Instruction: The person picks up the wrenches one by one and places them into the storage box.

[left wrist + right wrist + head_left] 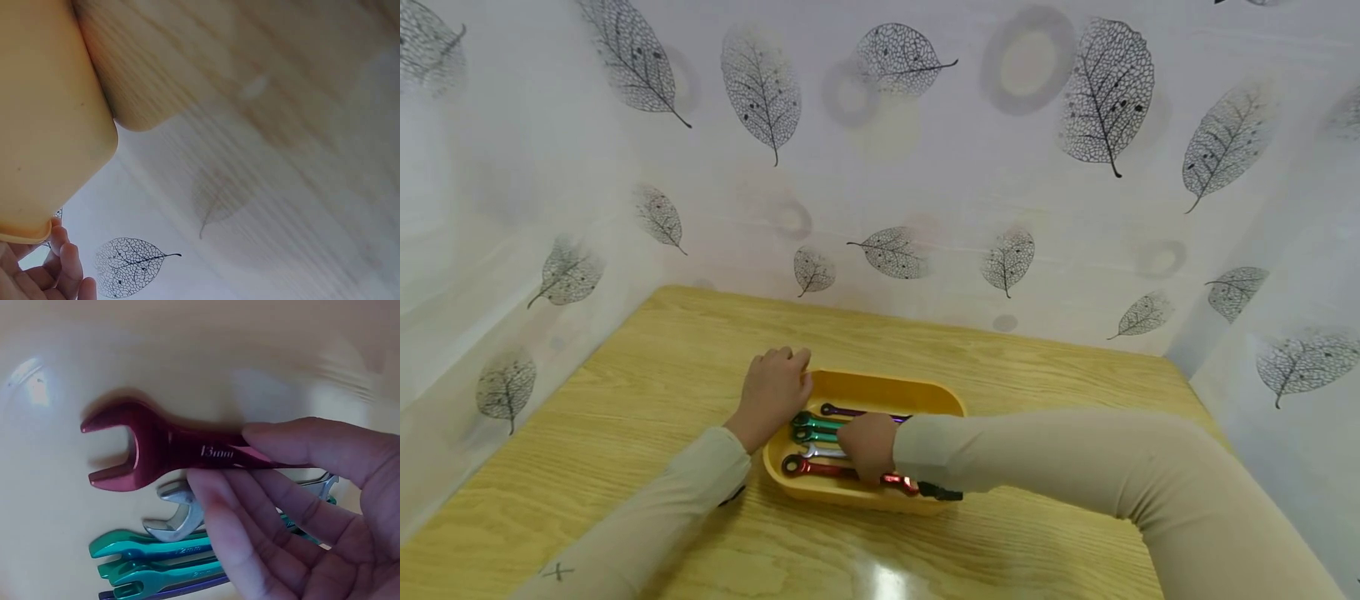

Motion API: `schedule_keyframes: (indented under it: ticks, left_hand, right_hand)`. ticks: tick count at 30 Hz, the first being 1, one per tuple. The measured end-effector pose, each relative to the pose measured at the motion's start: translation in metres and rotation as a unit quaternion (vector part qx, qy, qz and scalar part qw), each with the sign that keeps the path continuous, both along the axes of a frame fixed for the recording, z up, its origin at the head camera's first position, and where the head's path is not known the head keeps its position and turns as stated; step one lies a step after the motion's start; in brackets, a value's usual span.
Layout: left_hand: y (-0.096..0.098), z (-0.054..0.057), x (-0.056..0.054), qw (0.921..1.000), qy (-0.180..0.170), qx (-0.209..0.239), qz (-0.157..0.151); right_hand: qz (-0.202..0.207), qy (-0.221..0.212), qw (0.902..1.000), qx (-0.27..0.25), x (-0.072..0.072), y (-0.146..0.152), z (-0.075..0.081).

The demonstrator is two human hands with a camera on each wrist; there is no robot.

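My left hand [775,387] grips the far left rim of a yellow plastic tray [887,385]; in the left wrist view its fingers [70,265] bend at the rim. Inside the tray, my right hand [868,446] pinches a red combination wrench [150,447], marked 13mm, between thumb and fingers. The wrench's ring end [792,465] points left in the head view, and its open end shows large in the right wrist view. Beside it lie a silver wrench [178,519], two green wrenches [150,545] and a purple wrench [842,410], partly hidden by the right hand.
The tray sits on a wood-grain table [700,350]. A pale curtain with a leaf print [895,250] surrounds the table at the back and sides. My right sleeve [1037,450] crosses the tray's right end.
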State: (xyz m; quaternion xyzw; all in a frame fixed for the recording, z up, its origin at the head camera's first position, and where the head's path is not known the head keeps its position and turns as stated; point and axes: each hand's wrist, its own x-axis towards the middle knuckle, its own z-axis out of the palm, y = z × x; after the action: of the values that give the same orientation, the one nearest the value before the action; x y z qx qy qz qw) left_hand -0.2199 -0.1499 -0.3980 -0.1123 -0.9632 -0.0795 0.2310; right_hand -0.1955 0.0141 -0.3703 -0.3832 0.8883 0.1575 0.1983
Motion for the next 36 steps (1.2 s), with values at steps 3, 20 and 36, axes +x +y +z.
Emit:
schedule_keyframes:
  ticks: [3,20,36]
  left_hand:
    - [0.0,-0.001,-0.001,1.0,-0.001,0.0,-0.002]
    - [0.003,-0.002,-0.004,0.9999,-0.001,-0.008,-0.008]
    - [-0.008,0.01,-0.007,0.9924,-0.087,-0.072,-0.049]
  right_hand:
    - [0.009,0.011,0.9999,0.003,0.003,0.0,0.002]
    - [0.016,0.019,0.9997,0.0,0.002,0.005,0.001]
    - [-0.034,-0.043,0.9927,-0.108,0.0,0.03,0.041]
